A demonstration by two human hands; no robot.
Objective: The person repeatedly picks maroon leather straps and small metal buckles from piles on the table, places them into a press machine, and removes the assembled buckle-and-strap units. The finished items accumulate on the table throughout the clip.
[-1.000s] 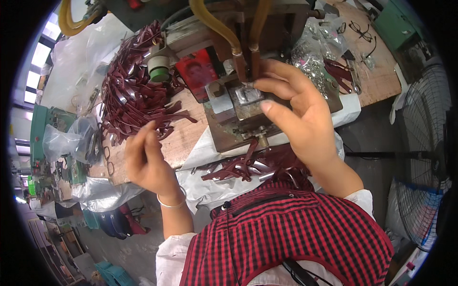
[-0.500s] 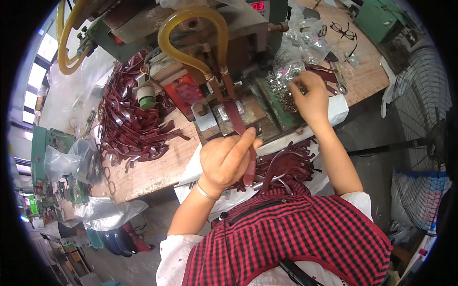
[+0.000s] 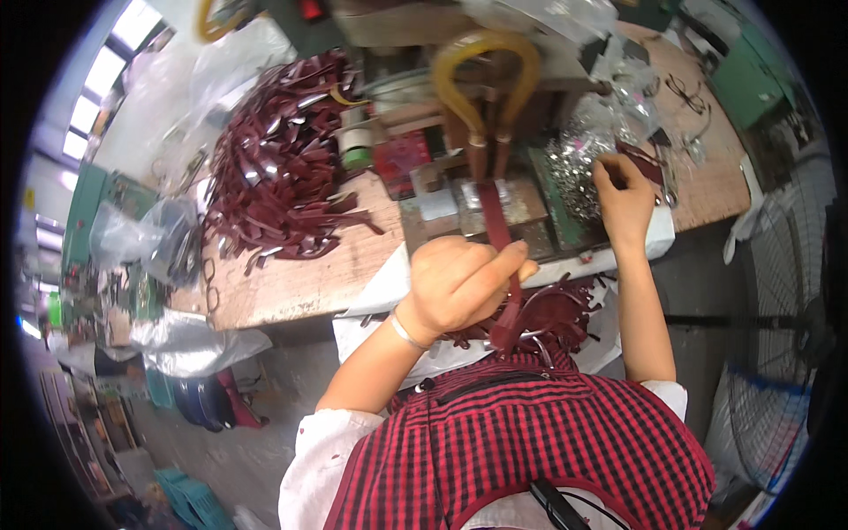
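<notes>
My left hand pinches a flat dark red strap between thumb and fingers. The strap's far end lies at the metal prongs of a bench press, below a looped yellow hose. Its near part hangs down past my fingers. At the right, my right hand has its thumb and fingertips curled together at the edge of a heap of tiny silver metal pieces. Anything between those fingertips is too small to make out.
A big pile of dark red straps covers the bench on the left. More straps lie at my lap. Eyeglasses and clear plastic bags sit at the back right. A large fan stands right of the bench.
The whole view has swung, so the bench and press appear farther right, with some blur. My left hand keeps the strap, and my right hand stays by the silver pieces.
</notes>
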